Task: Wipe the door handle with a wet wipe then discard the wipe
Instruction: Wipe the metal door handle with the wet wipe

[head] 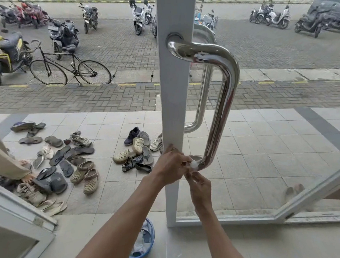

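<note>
Both hands worked the curved chrome door handle (222,97): left hand (172,165) pinched a white wet wipe (194,164) against its lower bend; right hand (200,189) fingers also gripped the wipe from below.

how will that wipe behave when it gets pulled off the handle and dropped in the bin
The wipe looks bunched into a small wad against the handle, so it is probably soft and floppy. It is likely very light and may drift off target over the basket. Being wet, it may cling to fingers.
</note>
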Demonstrator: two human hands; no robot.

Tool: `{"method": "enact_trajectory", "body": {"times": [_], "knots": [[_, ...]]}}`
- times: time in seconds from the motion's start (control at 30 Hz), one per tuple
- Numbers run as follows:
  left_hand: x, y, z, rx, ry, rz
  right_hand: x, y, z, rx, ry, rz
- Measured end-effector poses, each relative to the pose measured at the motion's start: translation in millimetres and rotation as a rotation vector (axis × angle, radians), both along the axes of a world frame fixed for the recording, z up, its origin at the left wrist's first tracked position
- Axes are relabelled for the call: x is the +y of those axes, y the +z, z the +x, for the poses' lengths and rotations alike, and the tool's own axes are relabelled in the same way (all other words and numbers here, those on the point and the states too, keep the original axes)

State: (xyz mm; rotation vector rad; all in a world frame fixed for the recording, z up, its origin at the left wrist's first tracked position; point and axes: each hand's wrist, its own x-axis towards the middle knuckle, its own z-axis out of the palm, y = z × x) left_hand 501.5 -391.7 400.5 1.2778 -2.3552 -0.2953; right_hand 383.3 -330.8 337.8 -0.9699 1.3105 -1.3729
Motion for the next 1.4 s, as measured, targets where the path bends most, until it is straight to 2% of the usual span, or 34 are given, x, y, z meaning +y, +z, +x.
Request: {"method": "enact_trajectory", "body": {"times": [0.1, 0.23, 0.5, 0.6, 0.7, 0.8, 0.83, 0.87, 0.93, 0.97, 1.0, 1.1, 1.17, 1.27, 1.4], "knots": [[-4.7, -1.1, 14.7, -0.034, 0.014, -0.024, -2.4, -2.9, 25.4, -0.139, -0.066, 0.020], [-9.9, 1.3, 32.1, -0.057, -0.033, -0.032, -8.8, 0.7, 55.0, -0.234, -0.200, 0.045], [-8.9, -6.0, 50.4, 0.047, 0.001, -0.110, -34.0, 10.0, 93.3, -0.455, -0.357, 0.131], [-10.8, -7.7, 48.5, 0.167, 0.087, -0.075, -43.7, 11.4, 100.4, -0.573, -0.328, 0.221], [-15.6, -6.6, 42.2, 0.228, 0.158, -0.060, -54.6, 16.7, 97.6, -0.502, -0.223, 0.338], [-10.3, -13.6, 34.3, 0.340, 0.337, -0.111, -51.1, 26.1, 91.1, -0.587, -0.120, 0.443], [-6.2, -18.3, 33.3, 0.444, 0.460, -0.110, -47.8, 28.9, 88.6, -0.539, -0.105, 0.452], [-1.8, -23.5, 32.1, 0.580, 0.587, -0.097, -43.0, 32.5, 84.6, -0.401, -0.096, 0.413], [8.7, -36.0, 30.2, 0.834, 0.700, -0.060, -33.3, 36.1, 80.3, 0.059, -0.146, 0.173], [13.9, -38.5, 27.2, 0.911, 0.674, -0.044, -29.2, 40.8, 77.8, 0.304, -0.193, 0.035], [17.7, -39.6, 24.2, 0.960, 0.627, -0.028, -26.9, 48.3, 76.9, 0.472, -0.259, -0.085], [16.0, -37.6, 15.7, 0.980, 0.555, 0.001, -33.1, 68.8, 69.2, 0.751, -0.418, -0.271], [10.2, -34.7, 13.3, 0.916, 0.592, 0.062, -42.9, 72.5, 65.7, 0.916, -0.350, -0.226], [3.7, -36.4, 17.5, 0.840, 0.653, 0.240, -57.1, 69.3, 65.4, 1.033, -0.210, -0.029], [2.8, -41.6, 22.7, 1.027, 0.680, 0.551, -56.8, 67.8, 71.1, 1.287, -0.250, 0.037]]}}
